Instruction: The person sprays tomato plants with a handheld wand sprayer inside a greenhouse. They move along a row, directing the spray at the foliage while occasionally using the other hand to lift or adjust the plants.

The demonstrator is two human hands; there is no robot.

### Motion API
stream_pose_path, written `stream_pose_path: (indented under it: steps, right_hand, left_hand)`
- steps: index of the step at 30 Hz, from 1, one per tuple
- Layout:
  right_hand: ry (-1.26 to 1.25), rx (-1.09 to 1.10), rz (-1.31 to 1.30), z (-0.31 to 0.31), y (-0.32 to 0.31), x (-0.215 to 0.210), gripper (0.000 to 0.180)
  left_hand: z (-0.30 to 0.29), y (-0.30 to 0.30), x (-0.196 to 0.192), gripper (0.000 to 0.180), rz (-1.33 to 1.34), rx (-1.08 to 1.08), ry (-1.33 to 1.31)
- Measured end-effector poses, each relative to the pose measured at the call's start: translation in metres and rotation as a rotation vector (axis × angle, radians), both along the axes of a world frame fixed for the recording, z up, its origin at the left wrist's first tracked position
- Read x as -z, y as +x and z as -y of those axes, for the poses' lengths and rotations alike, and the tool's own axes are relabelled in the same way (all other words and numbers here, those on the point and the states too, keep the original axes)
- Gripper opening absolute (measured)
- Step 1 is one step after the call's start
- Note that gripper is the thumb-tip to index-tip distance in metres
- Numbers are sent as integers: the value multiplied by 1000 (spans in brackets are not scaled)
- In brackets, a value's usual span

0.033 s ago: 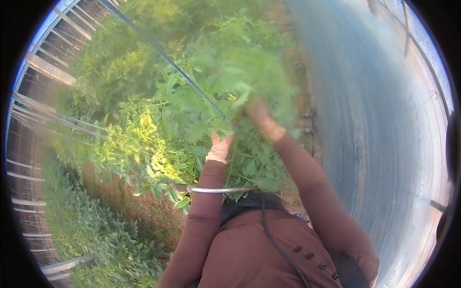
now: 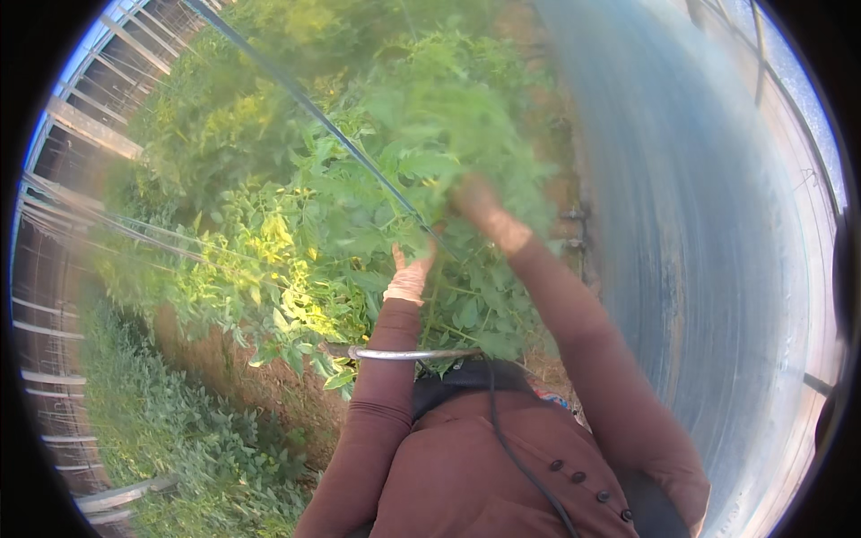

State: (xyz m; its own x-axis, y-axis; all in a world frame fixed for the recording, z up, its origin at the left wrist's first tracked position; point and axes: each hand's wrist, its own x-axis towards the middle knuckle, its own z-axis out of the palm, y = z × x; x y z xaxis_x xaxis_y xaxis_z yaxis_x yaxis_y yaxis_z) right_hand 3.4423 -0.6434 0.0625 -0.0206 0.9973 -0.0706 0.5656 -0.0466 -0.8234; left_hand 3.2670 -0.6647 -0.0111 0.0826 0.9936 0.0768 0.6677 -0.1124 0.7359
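Note:
My left hand [image 2: 413, 269] reaches into a leafy green plant [image 2: 466, 309] that looks like a tomato plant. Its thumb points up, apart from the rest of the hand, while leaves cover most of the fingers. A taut blue twine [image 2: 336, 134] slants down from the upper left and ends among the leaves close to this hand. Farther forward and to the right, my right hand [image 2: 477, 202] is at the plant's upper foliage. Motion smears its fingers, and I cannot make out what they touch. The leaves just beyond it are blurred too.
A pale metal hoop [image 2: 413, 355] curves in front of my waist, with a black cable [image 2: 507, 435] hanging down my shirt. Bluish plastic sheeting [image 2: 682, 251] walls the right side. More plant rows [image 2: 188, 421] grow at left, past brown soil [image 2: 215, 368].
My right hand has shifted slightly left and toward the far side, and the blurred foliage near it has moved. My left hand stays in place.

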Motion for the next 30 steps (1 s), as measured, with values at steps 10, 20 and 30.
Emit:
stream_pose_path:
  steps: [10,20,30]
  right_hand:
    - [163,-181,219,-49,-11,-20,31]
    - [658,523,-126,105,111,64,29]
    - [-334,477,481,290,245,176,37]
  left_hand:
    - [6,-22,53,27,-137,253,235]
    - [-3,-46,59,19,-522,8,261]
    - [15,-18,-5,34,-275,18,139]
